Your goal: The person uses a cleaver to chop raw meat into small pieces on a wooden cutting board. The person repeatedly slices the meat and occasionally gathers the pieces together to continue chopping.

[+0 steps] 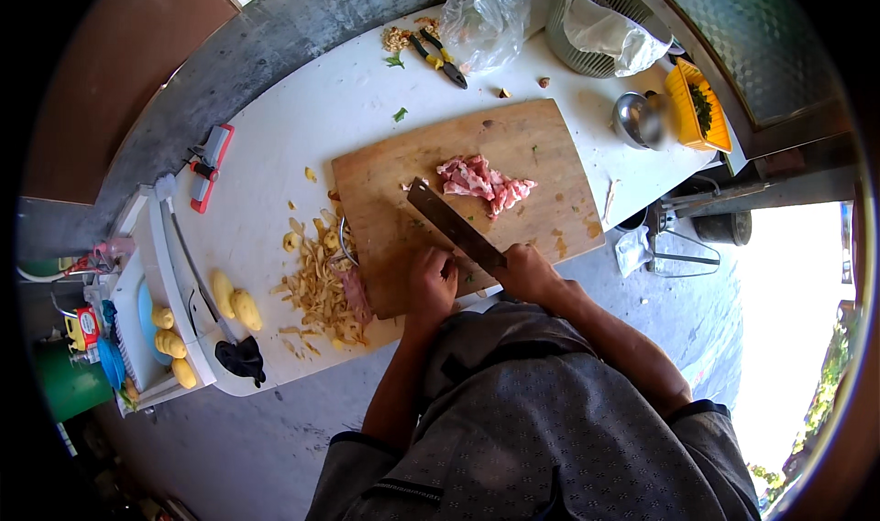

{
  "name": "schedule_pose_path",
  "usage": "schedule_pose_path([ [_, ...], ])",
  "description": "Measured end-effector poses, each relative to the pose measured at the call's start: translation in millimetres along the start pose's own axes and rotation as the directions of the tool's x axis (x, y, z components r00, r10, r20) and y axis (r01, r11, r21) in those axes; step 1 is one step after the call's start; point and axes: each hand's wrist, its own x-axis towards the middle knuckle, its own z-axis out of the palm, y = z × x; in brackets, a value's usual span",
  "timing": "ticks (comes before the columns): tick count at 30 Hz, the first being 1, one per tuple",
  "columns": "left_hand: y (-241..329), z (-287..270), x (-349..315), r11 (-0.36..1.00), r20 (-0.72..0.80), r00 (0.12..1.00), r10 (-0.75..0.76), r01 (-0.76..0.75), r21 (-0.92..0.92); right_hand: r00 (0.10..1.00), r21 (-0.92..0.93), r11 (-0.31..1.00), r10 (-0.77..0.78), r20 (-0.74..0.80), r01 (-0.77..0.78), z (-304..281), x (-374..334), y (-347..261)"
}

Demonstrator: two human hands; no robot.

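My right hand (pixel 532 273) is closed round the handle of a cleaver (pixel 454 223). Its dark blade slants up and left over the wooden cutting board (pixel 390 177). Beside the near edge of the board, my left hand (pixel 433 281) is curled closed; whatever it may hold is hidden. A small heap of cut raw meat (pixel 481 182) lies past the blade, toward the far right part of the board. Small meat bits sit close to the blade's tip, and green specks dot the wood.
Potato peelings (pixel 316 283) spread left of the board, with whole potatoes (pixel 243 306) farther left. Pliers (pixel 445 58) and a clear plastic bag (pixel 486 24) lie at the back. A basket (pixel 600 31), metal bowl (pixel 632 118) and yellow basket (pixel 692 109) stand back right.
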Motion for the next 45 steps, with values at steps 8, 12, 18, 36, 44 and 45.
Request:
schedule_pose_path([
  [8,18,-7,6,0.999,0.025,1.0,-0.017,0.016,0.043,1.0,-0.06,0.998,-0.005,0.02,0.007,3,-3,5],
  [12,20,-2,8,0.995,0.036,0.999,-0.008,0.004,0.1,0.996,-0.12,0.99,-0.072,0.054,0.078,4,2,2],
  [18,11,3,7,0.99,0.068,0.998,0.006,-0.015,0.137,0.994,-0.208,0.974,-0.071,0.087,0.088,5,-6,-1],
  [36,8,11,8,0.999,0.012,0.999,-0.047,0.047,-0.006,0.996,-0.126,0.991,-0.029,0.079,0.039,7,0,7],
  [44,8,5,12,0.998,-0.046,0.998,-0.048,0.05,0.044,0.985,-0.148,0.974,-0.168,0.03,0.171,14,4,23],
  [45,11,2,12,0.997,-0.023,0.999,-0.041,0.043,0.066,0.975,-0.197,0.956,-0.205,0.085,0.218,14,5,24],
])
